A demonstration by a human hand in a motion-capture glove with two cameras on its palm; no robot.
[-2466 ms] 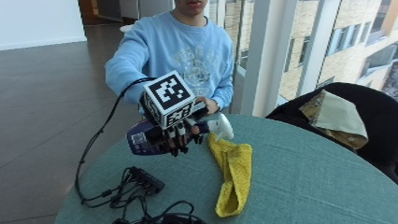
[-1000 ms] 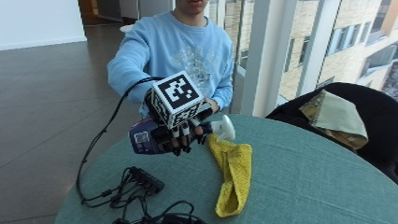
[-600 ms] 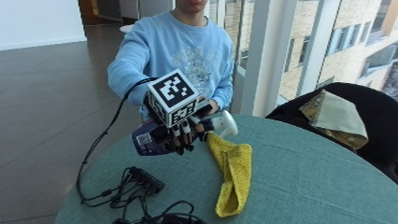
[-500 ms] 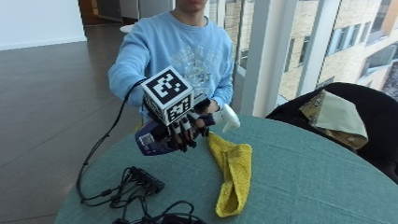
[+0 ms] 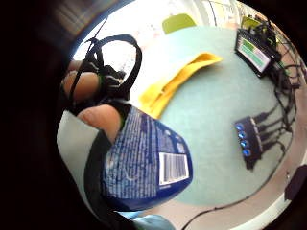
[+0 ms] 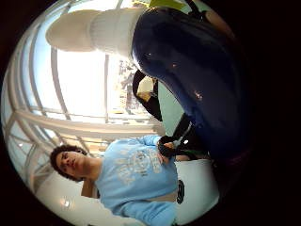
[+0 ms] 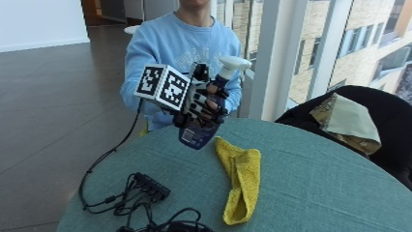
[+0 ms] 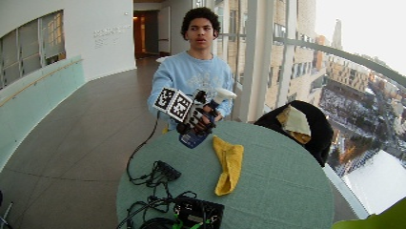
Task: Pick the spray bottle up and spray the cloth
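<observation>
1. The spray bottle (image 7: 201,126) is blue with a white barcode label; its print is too small to read.
2. The right hand (image 7: 198,104) has its fingers (image 7: 207,107) curled round it, above the table (image 7: 334,188), near the yellow cloth (image 7: 241,186).

An upper-floor office-building corridor: a glass wall (image 8: 279,57) over city rooftops, tiled floor (image 8: 76,143), round table (image 8: 279,191).
</observation>
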